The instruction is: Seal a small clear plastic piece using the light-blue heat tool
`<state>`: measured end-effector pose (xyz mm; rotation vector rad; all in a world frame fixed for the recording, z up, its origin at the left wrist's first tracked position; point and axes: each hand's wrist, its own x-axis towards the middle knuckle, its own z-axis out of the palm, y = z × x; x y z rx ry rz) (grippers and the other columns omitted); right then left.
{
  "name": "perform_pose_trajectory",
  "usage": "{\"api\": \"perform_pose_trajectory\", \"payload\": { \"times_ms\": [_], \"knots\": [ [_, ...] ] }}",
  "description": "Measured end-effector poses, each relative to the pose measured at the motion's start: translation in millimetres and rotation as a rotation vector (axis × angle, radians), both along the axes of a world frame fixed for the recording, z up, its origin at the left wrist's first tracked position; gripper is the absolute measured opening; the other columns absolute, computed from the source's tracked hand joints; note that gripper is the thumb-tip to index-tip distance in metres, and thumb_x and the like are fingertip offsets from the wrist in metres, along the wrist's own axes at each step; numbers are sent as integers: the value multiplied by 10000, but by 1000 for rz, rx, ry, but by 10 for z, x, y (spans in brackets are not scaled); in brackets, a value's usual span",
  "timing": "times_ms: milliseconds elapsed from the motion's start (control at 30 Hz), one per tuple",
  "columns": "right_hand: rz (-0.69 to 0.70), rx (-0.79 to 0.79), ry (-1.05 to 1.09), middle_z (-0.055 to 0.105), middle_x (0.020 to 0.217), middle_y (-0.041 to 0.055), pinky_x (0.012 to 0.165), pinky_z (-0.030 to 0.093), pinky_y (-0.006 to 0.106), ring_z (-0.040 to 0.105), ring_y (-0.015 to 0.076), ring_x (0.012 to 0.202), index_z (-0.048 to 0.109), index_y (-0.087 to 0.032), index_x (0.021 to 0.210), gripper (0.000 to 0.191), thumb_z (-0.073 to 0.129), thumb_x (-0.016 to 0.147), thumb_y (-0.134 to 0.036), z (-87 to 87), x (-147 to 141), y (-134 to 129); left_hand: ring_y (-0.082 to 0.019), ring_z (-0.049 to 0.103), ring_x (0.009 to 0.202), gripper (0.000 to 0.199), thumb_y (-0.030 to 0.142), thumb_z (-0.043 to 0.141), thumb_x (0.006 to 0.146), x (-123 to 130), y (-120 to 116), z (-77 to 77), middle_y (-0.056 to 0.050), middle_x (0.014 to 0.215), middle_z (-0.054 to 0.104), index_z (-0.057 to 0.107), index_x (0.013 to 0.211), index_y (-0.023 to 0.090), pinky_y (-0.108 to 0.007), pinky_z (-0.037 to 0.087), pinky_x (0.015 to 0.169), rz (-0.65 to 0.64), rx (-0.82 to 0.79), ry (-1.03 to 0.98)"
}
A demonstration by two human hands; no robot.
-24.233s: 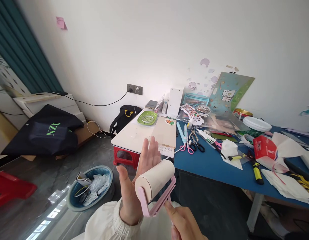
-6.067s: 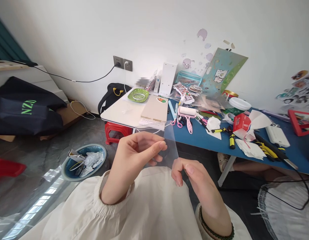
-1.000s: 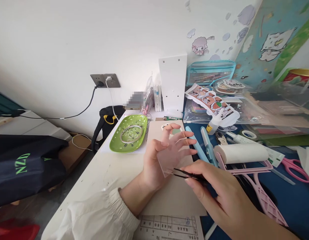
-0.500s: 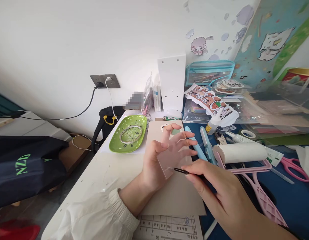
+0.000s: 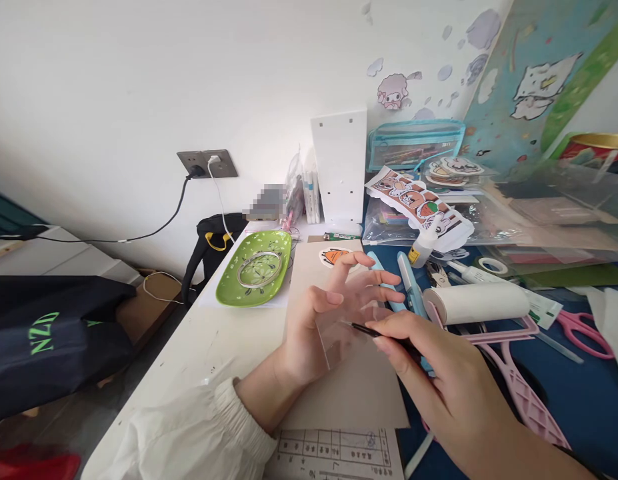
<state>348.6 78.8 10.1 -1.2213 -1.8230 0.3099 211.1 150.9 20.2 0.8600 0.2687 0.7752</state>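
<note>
A clear, thin film point(image 5: 333, 337) is lying tilted across the left palm, its straight edge showing, while dark, slim tweezers point(image 5: 365, 329) are pointing their pale tips at it.

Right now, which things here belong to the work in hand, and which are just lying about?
Seemingly in use:
clear sheet, in the left hand
dark tweezers, in the right hand

Apparently lying about:
green plate
pink-handled roller
small glue bottle
</note>
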Motion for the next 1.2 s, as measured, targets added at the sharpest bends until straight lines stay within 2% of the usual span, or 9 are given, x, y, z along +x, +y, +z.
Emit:
{"api": "perform_pose_trajectory", "payload": {
  "times_ms": [133,267,400,533,633,733,867,1033,1200],
  "knots": [
    [-57,-23,10,658,712,-22,518,450,187,607,100,561,586,-207,862,132,480,893,-136,34,22,24,-290,529,970,402,391,470,656,-14,-6,-1,-93,1112,542,425,1034,263,-444,366,845,-51,31,27],
    [-85,-17,12,651,691,-35,497,438,188,596,96,535,573,-216,847,121,488,891,-142,41,32,39,-280,516,968,387,368,472,660,-20,-10,16,-93,1120,537,441,1029,255,-419,364,834,-58,-1,25],
    [-89,-32,18,671,721,-27,523,455,202,624,109,573,571,-225,884,122,478,901,-147,20,44,35,-279,502,999,408,360,478,648,-18,-8,21,-98,1110,549,446,1038,246,-392,356,824,-66,-24,7],
    [-96,-74,69,709,855,1,536,476,199,652,126,664,572,-236,891,116,478,915,-172,22,58,31,-269,505,973,418,391,490,659,-12,-3,8,-112,1117,560,430,1045,243,-390,356,816,-67,-8,9],
    [-129,-93,74,688,775,-6,466,442,193,620,123,595,582,-240,899,115,478,921,-198,37,70,38,-281,516,977,438,411,508,666,-9,-10,-8,-120,1138,559,422,1062,246,-412,357,841,-70,11,2],
    [-157,-82,72,644,683,-16,441,424,191,574,112,517,574,-233,852,112,486,919,-212,54,91,51,-281,518,1007,469,353,554,644,-12,-14,-27,-110,1153,545,427,1084,253,-428,353,888,-94,30,-14],
    [-170,-78,96,691,813,20,495,464,191,632,130,625,583,-224,867,110,487,920,-217,86,130,67,-252,522,985,496,277,586,621,-14,4,-53,-71,1091,528,449,1097,259,-440,365,913,-121,54,-33],
    [-235,-136,80,569,577,-45,377,351,197,480,105,421,570,-240,835,134,474,928,-241,136,177,71,-306,516,1079,546,240,608,590,6,25,-64,-67,1028,519,447,1111,245,-474,374,911,-135,119,-32],
    [-301,-139,102,513,525,-63,351,310,200,415,97,387,535,-244,781,156,480,922,-278,160,229,72,-315,509,1131,529,236,575,616,2,8,-45,-98,1127,543,439,1127,249,-491,358,937,-130,138,-38]
  ]
}}
